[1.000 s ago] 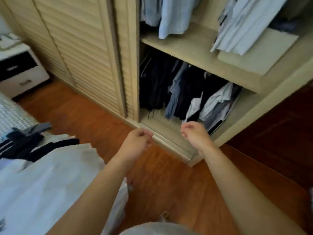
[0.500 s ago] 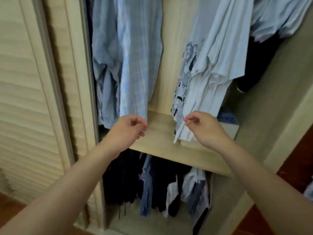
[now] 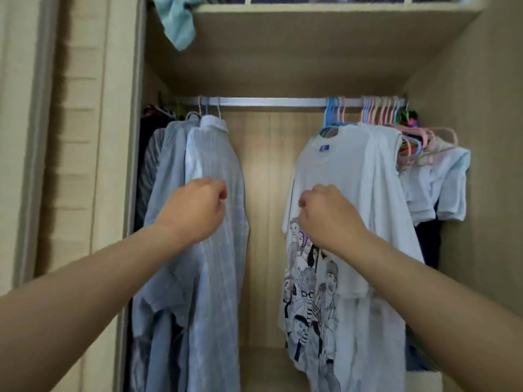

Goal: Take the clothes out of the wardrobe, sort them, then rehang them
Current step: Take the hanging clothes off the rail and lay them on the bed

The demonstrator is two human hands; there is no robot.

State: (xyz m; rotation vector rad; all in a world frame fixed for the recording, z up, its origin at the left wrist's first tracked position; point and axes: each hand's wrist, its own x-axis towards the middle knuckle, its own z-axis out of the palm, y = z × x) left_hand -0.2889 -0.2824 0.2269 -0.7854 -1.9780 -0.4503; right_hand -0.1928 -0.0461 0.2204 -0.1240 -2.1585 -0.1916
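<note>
The open wardrobe has a metal rail [image 3: 271, 102] across its upper part. On the rail's left hang light blue shirts [image 3: 218, 250] beside darker garments [image 3: 147, 171]. On the right hangs a white T-shirt with a cartoon print [image 3: 334, 171], more white tops [image 3: 435, 188] and several empty pink and blue hangers [image 3: 379, 111]. My left hand [image 3: 195, 210] is raised in front of the blue shirts, fingers curled, holding nothing. My right hand [image 3: 328, 213] hovers in front of the printed T-shirt, fingers curled too, with nothing in it.
A shelf [image 3: 311, 12] runs above the rail, with a teal cloth [image 3: 178, 24] hanging over its left edge. The louvred sliding door [image 3: 76, 137] stands at the left. A bare gap of back panel [image 3: 266, 193] separates the two groups of clothes.
The view has swung up from the floor and lower compartment to the upper hanging rail. Both hands have risen with it, staying curled and empty.
</note>
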